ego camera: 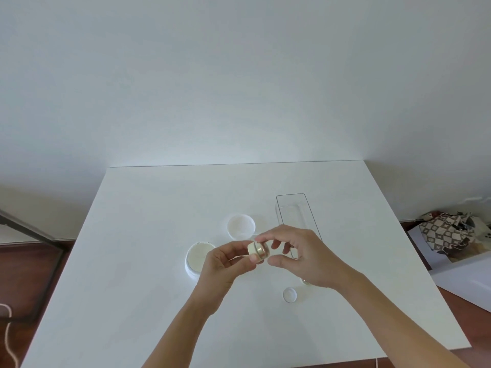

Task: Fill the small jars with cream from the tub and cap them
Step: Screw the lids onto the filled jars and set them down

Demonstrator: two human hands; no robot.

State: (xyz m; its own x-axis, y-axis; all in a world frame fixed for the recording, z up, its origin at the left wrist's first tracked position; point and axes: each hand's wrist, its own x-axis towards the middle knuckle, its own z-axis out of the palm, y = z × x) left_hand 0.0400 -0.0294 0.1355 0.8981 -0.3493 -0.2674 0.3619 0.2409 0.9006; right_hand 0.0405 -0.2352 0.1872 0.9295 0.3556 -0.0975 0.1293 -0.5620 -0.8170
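Just below the centre of the frame, two bare hands meet above a plain white worktop [148, 235]. The left hand [225, 264] pinches a small round cream-coloured jar with a gold band [258, 251], tipped on its side, between thumb and fingers. The right hand [300, 257] has its thumb and curled fingertips closing around the jar's gold end, seemingly turning the cap; whether it goes on or comes off cannot be told. Judging by the task, this is a capping or uncapping step, and the next move calls for a steady twist while the left hand keeps the body from slipping. Left of the hands sits the open round white tub of smooth pale cream [198, 258]. Behind them lies its shallow white lid [241, 226], upturned. At centre right stands a long clear plastic rectangular tray [291, 205], glossy and empty-looking. Lower right of the hands rests a small clear domed disc [290, 295], possibly a jar's inner seal.
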